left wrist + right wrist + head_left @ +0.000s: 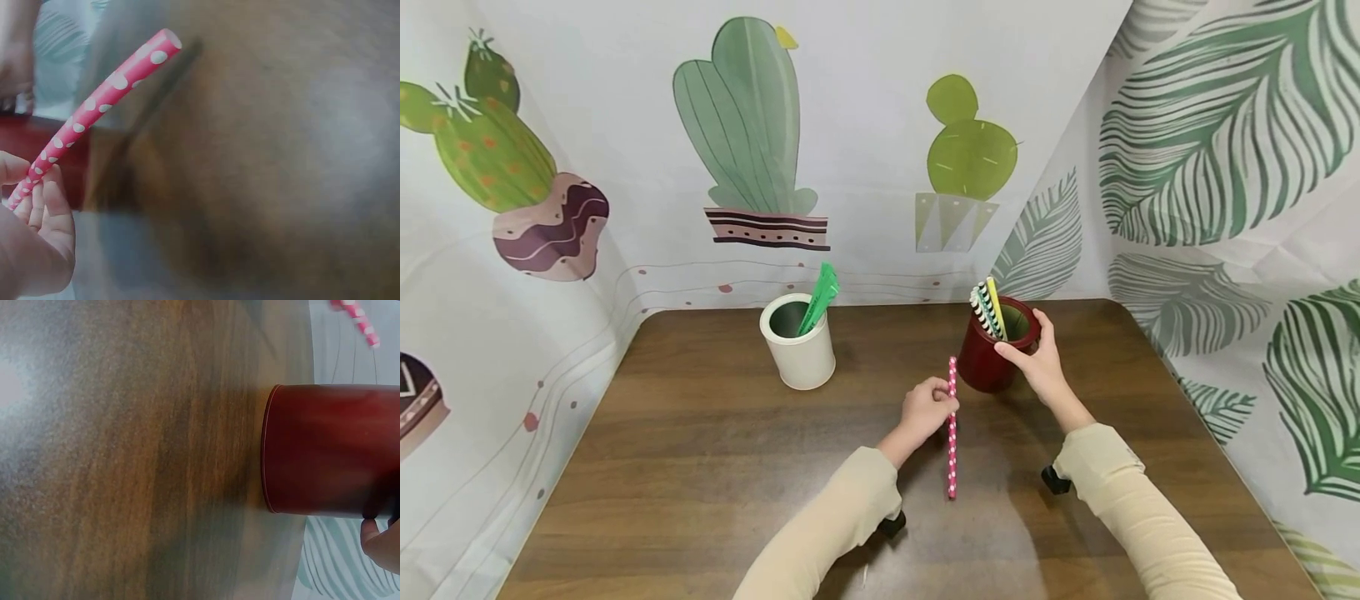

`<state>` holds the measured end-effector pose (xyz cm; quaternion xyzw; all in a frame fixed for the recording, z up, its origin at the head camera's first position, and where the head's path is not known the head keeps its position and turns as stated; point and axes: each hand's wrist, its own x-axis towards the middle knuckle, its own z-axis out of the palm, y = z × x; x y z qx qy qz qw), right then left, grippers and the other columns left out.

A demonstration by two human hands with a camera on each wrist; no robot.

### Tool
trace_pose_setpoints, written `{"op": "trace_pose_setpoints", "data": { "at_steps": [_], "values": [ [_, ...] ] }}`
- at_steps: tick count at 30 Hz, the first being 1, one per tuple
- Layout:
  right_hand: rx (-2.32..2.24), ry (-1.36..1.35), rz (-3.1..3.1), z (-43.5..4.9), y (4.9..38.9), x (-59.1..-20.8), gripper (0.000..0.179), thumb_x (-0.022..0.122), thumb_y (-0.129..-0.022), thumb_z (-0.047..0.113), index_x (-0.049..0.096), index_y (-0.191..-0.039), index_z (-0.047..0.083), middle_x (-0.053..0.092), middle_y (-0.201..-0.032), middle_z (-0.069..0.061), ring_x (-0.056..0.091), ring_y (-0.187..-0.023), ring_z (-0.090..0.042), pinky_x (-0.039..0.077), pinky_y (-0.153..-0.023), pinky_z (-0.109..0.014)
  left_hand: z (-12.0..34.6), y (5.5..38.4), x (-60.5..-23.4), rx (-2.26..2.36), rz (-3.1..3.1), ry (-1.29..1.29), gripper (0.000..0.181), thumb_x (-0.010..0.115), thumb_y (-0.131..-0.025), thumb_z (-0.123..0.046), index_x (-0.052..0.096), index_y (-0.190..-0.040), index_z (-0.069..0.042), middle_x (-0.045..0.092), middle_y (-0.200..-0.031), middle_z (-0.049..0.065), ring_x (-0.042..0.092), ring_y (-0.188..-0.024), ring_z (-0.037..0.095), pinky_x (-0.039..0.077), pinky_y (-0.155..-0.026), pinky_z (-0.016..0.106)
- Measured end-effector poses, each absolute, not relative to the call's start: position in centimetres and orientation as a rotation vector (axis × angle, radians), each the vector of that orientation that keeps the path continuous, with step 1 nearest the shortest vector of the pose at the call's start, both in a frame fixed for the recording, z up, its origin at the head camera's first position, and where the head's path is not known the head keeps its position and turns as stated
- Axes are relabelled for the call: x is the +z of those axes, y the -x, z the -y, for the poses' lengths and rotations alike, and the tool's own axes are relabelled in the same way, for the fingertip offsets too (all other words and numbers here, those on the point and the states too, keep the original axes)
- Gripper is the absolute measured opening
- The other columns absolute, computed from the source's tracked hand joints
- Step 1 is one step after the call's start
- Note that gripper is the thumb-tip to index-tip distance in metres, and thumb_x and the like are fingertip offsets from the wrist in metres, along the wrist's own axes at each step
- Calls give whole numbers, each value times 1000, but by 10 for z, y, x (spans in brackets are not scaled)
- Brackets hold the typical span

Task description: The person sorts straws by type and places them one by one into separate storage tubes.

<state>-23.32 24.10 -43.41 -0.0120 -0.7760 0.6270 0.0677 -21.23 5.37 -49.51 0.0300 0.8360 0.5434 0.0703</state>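
My left hand (925,408) pinches a pink straw with white dots (952,458) between thumb and fingers, left of the dark red pot (988,367). In the left wrist view the straw (100,103) slants across, its open end up and its shadow on the wood below. Thumb and fingers of my right hand (1041,358) grip the red pot at its rim. Striped and yellow straws (989,310) lean in that pot. The right wrist view shows the pot's smooth side (331,450) and only part of my right hand (384,547).
On the brown wooden table (715,483), a white pot (807,360) stands at the back left with a bunch of green straws (821,296) in it. Behind the table's far edge hangs a cloth (872,150) printed with cacti and leaves.
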Motion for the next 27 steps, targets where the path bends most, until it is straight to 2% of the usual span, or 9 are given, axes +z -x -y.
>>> {"op": "trace_pose_setpoints", "data": {
  "at_steps": [7,11,17,23,27],
  "values": [
    [1889,35,2328,-239,230,-430,79,61,-80,6,7,-139,4,27,-136,-16,35,-116,-19,35,-79,-4,-42,232,-464,2071,-2237,59,26,58,-73,-3,57,-98,-3,57,-74,1,50,-53,5,45,-48,19],
    [1882,26,2330,-239,231,-431,79,61,-80,7,7,-139,3,27,-136,-16,36,-115,-18,35,-79,-4,-36,244,-445,2225,-2161,118,25,59,-74,-2,56,-100,-2,53,-73,-1,51,-54,6,48,-52,23],
    [1885,29,2325,-239,231,-432,79,61,-80,6,8,-139,5,28,-135,-15,37,-112,-13,35,-79,-4,-34,255,-420,2403,-2082,145,25,59,-78,-3,53,-102,-1,53,-74,-2,55,-58,6,48,-53,22],
    [1880,32,2328,-239,230,-432,80,62,-79,7,8,-139,4,29,-135,-16,37,-112,-14,35,-79,-4,-36,262,-401,2457,-2064,114,27,59,-81,-5,51,-106,2,52,-76,-1,57,-63,11,51,-63,32],
    [1877,29,2325,-239,231,-433,81,63,-79,7,9,-139,4,29,-135,-16,37,-114,-16,34,-80,-4,-38,266,-388,2472,-2057,110,26,59,-82,-7,50,-105,0,52,-77,0,58,-66,11,49,-61,25]
  ]
}}
